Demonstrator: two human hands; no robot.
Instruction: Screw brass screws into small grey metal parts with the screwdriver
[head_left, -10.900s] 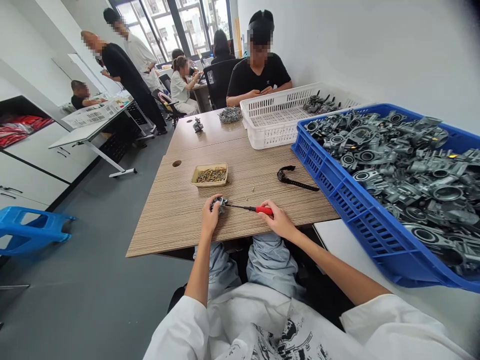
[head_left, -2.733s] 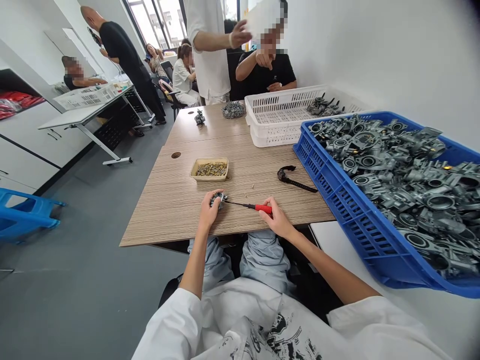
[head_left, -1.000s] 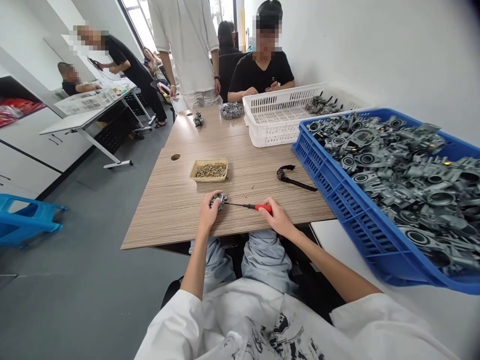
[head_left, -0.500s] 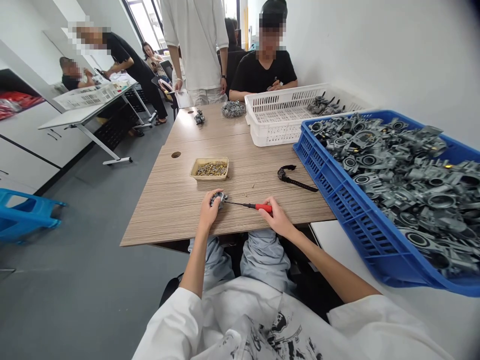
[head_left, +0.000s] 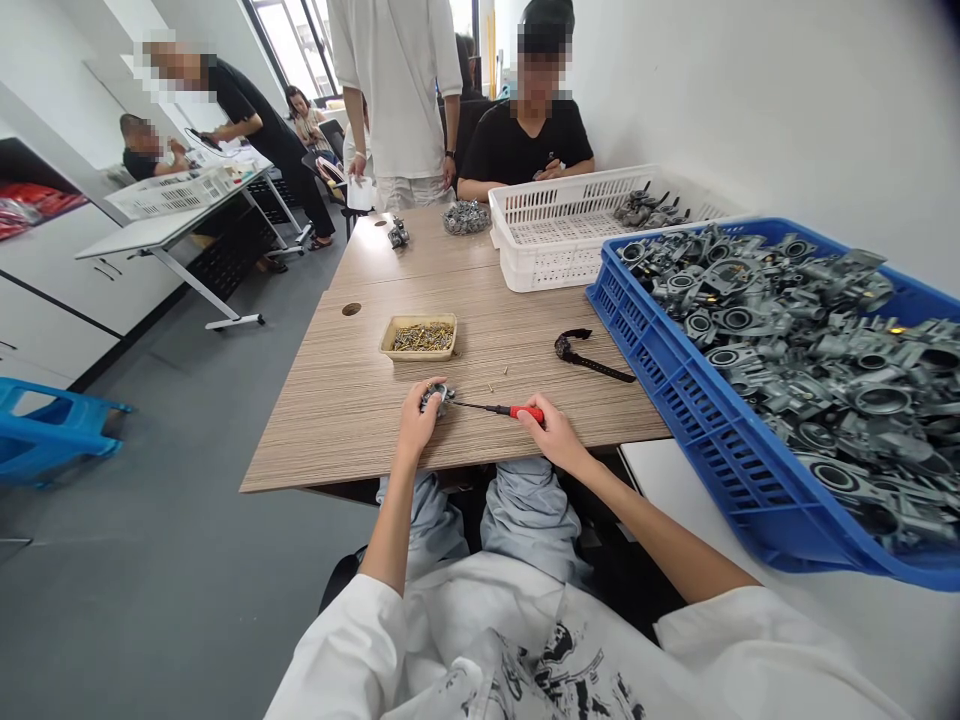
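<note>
My left hand (head_left: 418, 418) grips a small grey metal part (head_left: 442, 396) just above the wood-grain table (head_left: 360, 400), near its front edge. A screwdriver (head_left: 526, 412) with a red handle is held in my right hand (head_left: 553, 432). Its dark shaft points left, and the tip meets the right side of the metal part; the exact contact point is too small to make out. Behind my left hand stands a cream tray (head_left: 385, 346) of small brass and silver screws. Two loose screws (head_left: 491, 388) lie between the tray and the screwdriver.
A black wristwatch (head_left: 574, 352) lies right of the screws. Along the right side stand a blue crate (head_left: 675, 400) heaped with metal parts and a white crate (head_left: 547, 270) holding several. A person (head_left: 529, 140) sits across the table, another stands beside it. A blue stool (head_left: 52, 425) is left.
My hands and the screwdriver have barely moved. In the background, the standing person in white has shifted slightly right, and the bending person's arm has moved.
</note>
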